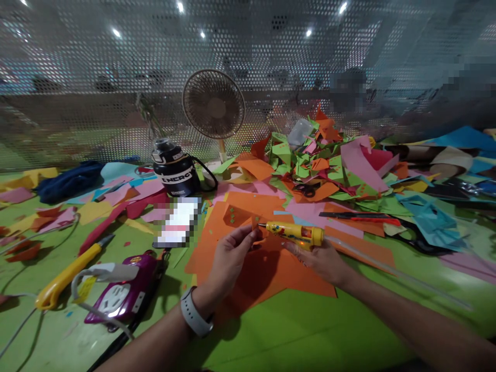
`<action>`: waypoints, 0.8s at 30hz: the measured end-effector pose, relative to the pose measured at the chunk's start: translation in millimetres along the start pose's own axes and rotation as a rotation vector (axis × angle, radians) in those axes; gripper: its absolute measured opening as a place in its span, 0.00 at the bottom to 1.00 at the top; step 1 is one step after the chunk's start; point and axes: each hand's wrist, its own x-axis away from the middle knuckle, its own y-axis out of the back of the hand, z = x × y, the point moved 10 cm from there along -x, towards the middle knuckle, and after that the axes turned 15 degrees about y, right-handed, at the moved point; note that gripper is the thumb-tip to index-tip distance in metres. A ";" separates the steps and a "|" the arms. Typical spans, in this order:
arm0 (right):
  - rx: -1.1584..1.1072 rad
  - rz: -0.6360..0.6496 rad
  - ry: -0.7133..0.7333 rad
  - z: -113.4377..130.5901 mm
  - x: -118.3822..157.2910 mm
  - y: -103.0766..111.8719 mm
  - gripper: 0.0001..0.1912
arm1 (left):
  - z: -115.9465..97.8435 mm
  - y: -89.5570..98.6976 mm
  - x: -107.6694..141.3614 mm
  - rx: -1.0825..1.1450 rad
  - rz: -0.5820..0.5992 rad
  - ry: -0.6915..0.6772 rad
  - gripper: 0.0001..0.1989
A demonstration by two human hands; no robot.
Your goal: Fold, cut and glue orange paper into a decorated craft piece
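My left hand [234, 253], with a grey watch on its wrist, pinches a small piece of orange paper [254, 223] over stacked orange sheets. My right hand [318, 258] is wrapped round the handle of a yellow glue gun [294, 233]. A long clear glue stick [403, 274] trails from the gun's back end toward the right. The dark nozzle points left and is close to the fingertips of my left hand; whether it touches the paper is unclear. Orange paper [267, 268] lies beneath both hands, on the green table [294, 330].
A dark bottle [174, 170], a lit phone [178, 222], a purple power strip [122, 292] and a yellow-handled tool [70, 276] are on the left. A fan [214, 104] stands behind. Paper scraps [294, 155] pile up at the back; black scissors [418, 240] lie right.
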 end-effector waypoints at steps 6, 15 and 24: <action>0.094 -0.023 0.142 12.4 0.5 4.8 0.10 | -3.9 2.9 -4.7 -0.061 -0.013 -0.100 0.13; 0.486 0.020 0.310 20.2 6.5 12.2 0.09 | -24.0 16.1 0.7 -0.100 -0.129 -0.205 0.11; 0.594 0.263 0.155 22.3 22.4 33.0 0.21 | -24.2 33.5 -6.5 0.146 -0.154 -0.125 0.20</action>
